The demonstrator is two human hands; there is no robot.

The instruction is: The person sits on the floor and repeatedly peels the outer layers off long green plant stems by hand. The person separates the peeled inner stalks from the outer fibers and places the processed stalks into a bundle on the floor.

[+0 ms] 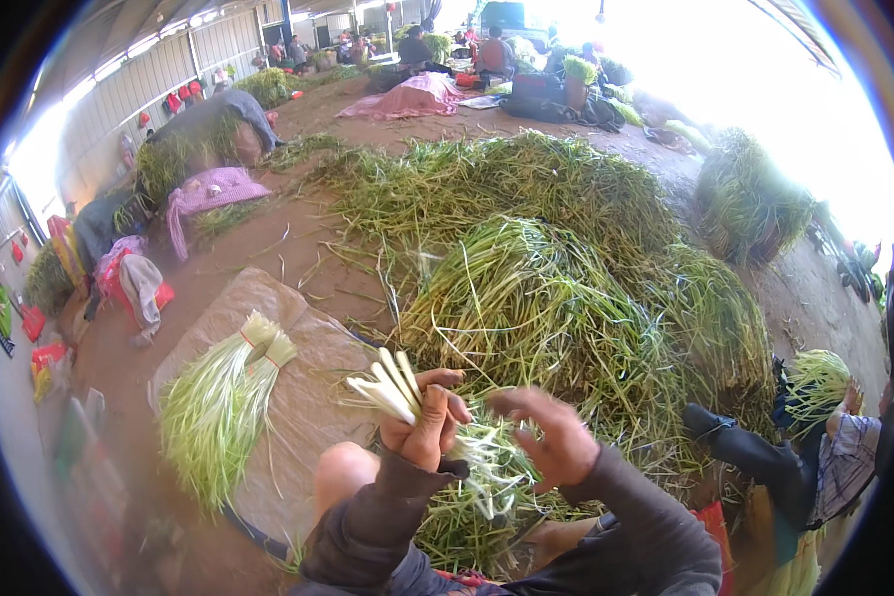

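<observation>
My left hand [426, 425] grips several white-stemmed stalks [387, 389], which look like green garlic or a similar leafy allium. Their pale ends point up and to the left. To the right, my right hand [547, 432] is blurred, its fingers spread with nothing visible between them. Below and between both hands lies a loose heap of green leaves and pale peelings [484, 477]. On the left, two bundles [227, 406] of pale green stalks with red ties lie on a brown plastic sheet [316, 402].
A large mound of green stalks [544, 298] rises just ahead, with flatter, drier greens [506, 175] behind. At right, a co-worker's hand [852, 398] is at another bunch [819, 384]. Pink cloth [216, 190] covers a pile at left. People sit farther back.
</observation>
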